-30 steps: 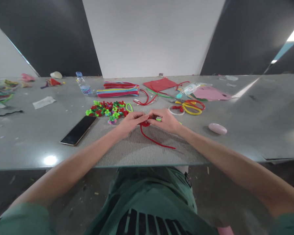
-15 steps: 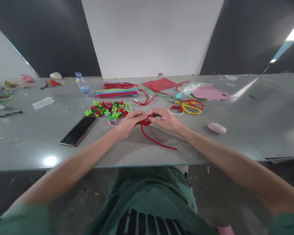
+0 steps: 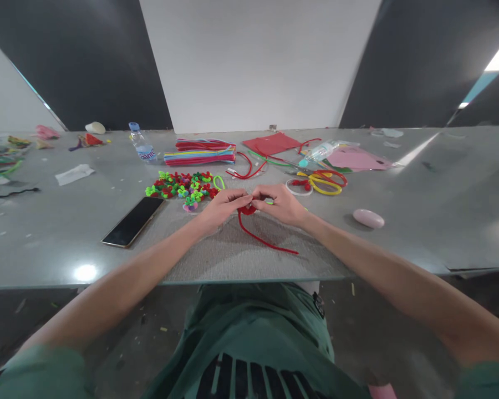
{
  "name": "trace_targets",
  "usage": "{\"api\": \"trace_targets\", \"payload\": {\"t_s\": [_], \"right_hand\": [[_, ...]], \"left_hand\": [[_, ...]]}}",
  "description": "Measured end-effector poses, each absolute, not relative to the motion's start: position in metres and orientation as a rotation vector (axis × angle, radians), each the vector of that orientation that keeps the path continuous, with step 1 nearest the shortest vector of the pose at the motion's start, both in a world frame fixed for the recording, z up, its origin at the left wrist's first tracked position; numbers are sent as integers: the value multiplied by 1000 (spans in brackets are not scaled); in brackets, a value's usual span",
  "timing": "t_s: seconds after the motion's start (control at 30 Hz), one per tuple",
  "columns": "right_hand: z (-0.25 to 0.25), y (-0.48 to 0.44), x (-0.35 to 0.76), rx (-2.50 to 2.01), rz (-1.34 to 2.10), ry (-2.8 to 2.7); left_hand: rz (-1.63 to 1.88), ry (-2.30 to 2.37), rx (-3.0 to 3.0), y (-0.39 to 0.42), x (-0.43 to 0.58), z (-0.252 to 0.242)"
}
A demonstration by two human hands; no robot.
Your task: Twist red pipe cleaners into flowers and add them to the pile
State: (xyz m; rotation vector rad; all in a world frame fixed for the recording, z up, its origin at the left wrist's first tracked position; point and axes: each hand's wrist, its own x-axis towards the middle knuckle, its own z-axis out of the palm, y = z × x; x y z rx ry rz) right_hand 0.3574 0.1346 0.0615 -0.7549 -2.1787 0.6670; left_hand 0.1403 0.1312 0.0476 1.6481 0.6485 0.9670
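Note:
A red pipe cleaner (image 3: 266, 242) is pinched between my two hands, its upper part curled into a loop and its loose tail trailing down to the right over the grey cloth mat (image 3: 216, 260). My left hand (image 3: 225, 206) grips the loop from the left, thumb and fingers pressed together. From the right, my right hand (image 3: 279, 203) closes on the same loop with thumb and forefinger, the fingertips of both hands touching. My fingers hide part of the loop. Left of my left hand lies a pile of small red and green pipe-cleaner flowers (image 3: 183, 187).
A phone (image 3: 133, 223) lies at left, with a water bottle (image 3: 143, 145) behind. Bundled pipe cleaners (image 3: 199, 155) and red sheets (image 3: 272, 144) are at the back. Scissors (image 3: 326, 183) with yellow and red handles and a pink oval object (image 3: 368, 218) lie at right.
My fingertips have drawn closer together over the red loop, covering more of it. The tail's end has shifted slightly left. A bit of bright green now shows by my right hand.

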Motion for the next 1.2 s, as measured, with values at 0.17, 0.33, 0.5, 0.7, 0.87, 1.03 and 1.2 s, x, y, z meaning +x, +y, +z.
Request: {"api": "trace_targets", "payload": {"t_s": [0.17, 0.33, 0.5, 0.7, 0.87, 1.03, 1.2], "right_hand": [[62, 136, 359, -753, 679, -2158], [61, 138, 360, -740, 677, -2154], [59, 140, 361, -719, 680, -2154], [58, 141, 361, -718, 716, -2098], [57, 144, 362, -739, 695, -2094], [57, 142, 361, -741, 726, -2095], [58, 142, 361, -737, 737, -2072]], "left_hand": [[988, 675, 1421, 131, 142, 44], [982, 622, 1346, 133, 142, 42], [986, 594, 1420, 132, 141, 42], [1027, 605, 1270, 134, 142, 40], [975, 600, 1349, 132, 140, 43], [1001, 607, 1358, 130, 142, 45], [964, 635, 1354, 133, 140, 44]]}}
